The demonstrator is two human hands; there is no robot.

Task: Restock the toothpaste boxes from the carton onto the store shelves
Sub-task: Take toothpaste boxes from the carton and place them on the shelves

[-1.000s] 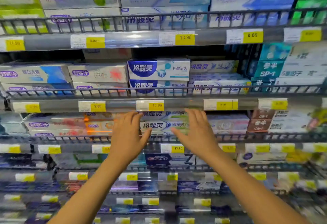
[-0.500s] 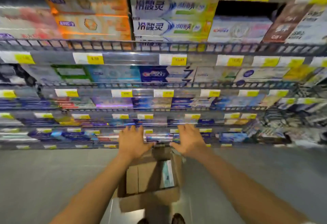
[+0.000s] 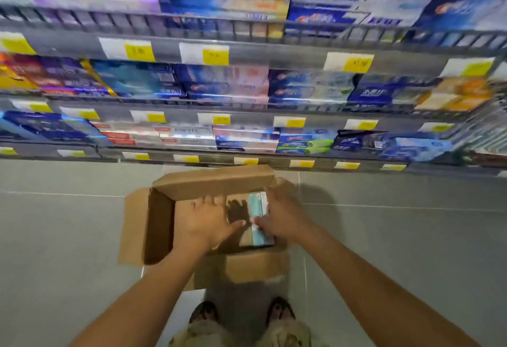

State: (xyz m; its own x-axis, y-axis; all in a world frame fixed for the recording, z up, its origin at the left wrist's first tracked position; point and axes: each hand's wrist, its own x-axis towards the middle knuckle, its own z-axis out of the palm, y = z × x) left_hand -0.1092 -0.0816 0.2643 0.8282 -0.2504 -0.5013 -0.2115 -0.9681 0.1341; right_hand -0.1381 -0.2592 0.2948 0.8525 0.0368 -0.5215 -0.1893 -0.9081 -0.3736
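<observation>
We pick from the six-o'clock carton (image 3: 160,223): left hand (image 3: 205,223) spread empty, right hand (image 3: 288,217) clasping a toothpaste box (image 3: 258,205), which needs lifting next.

My left hand (image 3: 204,220) spreads flat inside the open carton (image 3: 160,226); my right hand (image 3: 285,217) is against the teal toothpaste boxes (image 3: 258,205) at the carton's right wall, its grip lost in blur. Stocked shelves (image 3: 247,114) rise beyond the carton, my shoes (image 3: 279,309) just before it.

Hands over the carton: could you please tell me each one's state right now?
Left hand: open, fingers straight over the carton, holding nothing.
Right hand: thumb on a toothpaste box; grip cannot be told.
</observation>
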